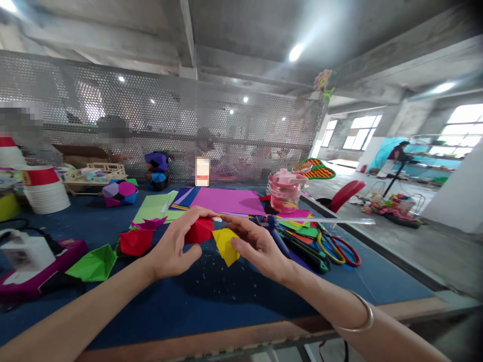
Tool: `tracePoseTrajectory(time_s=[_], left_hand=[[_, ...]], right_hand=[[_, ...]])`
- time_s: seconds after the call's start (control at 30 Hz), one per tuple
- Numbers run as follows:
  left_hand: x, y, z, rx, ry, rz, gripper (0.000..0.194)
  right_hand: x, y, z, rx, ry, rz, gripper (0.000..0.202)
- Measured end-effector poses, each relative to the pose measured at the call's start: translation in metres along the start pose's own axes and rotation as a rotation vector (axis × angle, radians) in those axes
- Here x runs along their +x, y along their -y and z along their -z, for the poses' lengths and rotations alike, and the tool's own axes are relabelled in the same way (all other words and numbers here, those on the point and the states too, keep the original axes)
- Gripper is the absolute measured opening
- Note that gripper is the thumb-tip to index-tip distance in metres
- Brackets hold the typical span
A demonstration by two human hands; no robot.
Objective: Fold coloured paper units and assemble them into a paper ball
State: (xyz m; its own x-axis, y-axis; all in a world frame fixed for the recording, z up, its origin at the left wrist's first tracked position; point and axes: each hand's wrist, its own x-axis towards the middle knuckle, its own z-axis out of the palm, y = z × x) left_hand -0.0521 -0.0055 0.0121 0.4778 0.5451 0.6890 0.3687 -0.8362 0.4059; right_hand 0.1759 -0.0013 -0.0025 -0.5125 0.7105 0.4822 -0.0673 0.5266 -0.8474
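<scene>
Above the blue tabletop my left hand (177,246) is closed around a red folded-paper piece (199,231). My right hand (260,246) pinches a yellow folded-paper piece (226,246) between thumb and fingers. The two pieces are close together, near edge to edge; whether they are joined I cannot tell. Left of my left hand lie another red folded piece (136,242), a magenta folded piece (151,223) and a green folded piece (96,264). A blue glue gun (277,234) with a clear glue stick (339,220) rests just behind my right hand.
Scissors (345,251) and a green-black box cutter (307,251) lie to the right. Behind are paper sheets (230,200), a pink jug (286,191), a phone (202,171) and a multicoloured paper ball (119,192). Stacked paper cups (43,188) and a purple power strip (45,271) stand left.
</scene>
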Motion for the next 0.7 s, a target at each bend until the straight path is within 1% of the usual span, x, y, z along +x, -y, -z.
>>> tracePoseTrajectory(time_s=[0.1,0.27,0.4,0.5,0.6,0.7], left_hand=[[0.0001,-0.0026,0.0002,0.004,0.014,0.004,0.060],[-0.0002,-0.0063,0.0002,-0.008,0.008,0.029,0.057],[-0.0006,-0.0062,-0.0001,-0.041,-0.005,0.050,0.054],[-0.0014,-0.0049,-0.0019,-0.041,-0.010,0.067,0.056],[-0.0027,-0.0040,-0.0048,-0.034,-0.019,0.053,0.056],[-0.0033,-0.0056,-0.0070,-0.017,-0.057,0.038,0.055]], right_hand=[[-0.0011,0.0010,0.0009,-0.043,0.019,0.014,0.050],[-0.0010,0.0025,0.0010,-0.050,0.040,0.009,0.052],[-0.0004,0.0003,0.0016,-0.068,0.044,0.017,0.052],[-0.0006,-0.0009,0.0023,-0.091,0.050,0.024,0.053],[-0.0017,-0.0002,0.0023,-0.119,0.054,0.051,0.055],[-0.0035,0.0021,0.0013,-0.162,0.050,0.087,0.057]])
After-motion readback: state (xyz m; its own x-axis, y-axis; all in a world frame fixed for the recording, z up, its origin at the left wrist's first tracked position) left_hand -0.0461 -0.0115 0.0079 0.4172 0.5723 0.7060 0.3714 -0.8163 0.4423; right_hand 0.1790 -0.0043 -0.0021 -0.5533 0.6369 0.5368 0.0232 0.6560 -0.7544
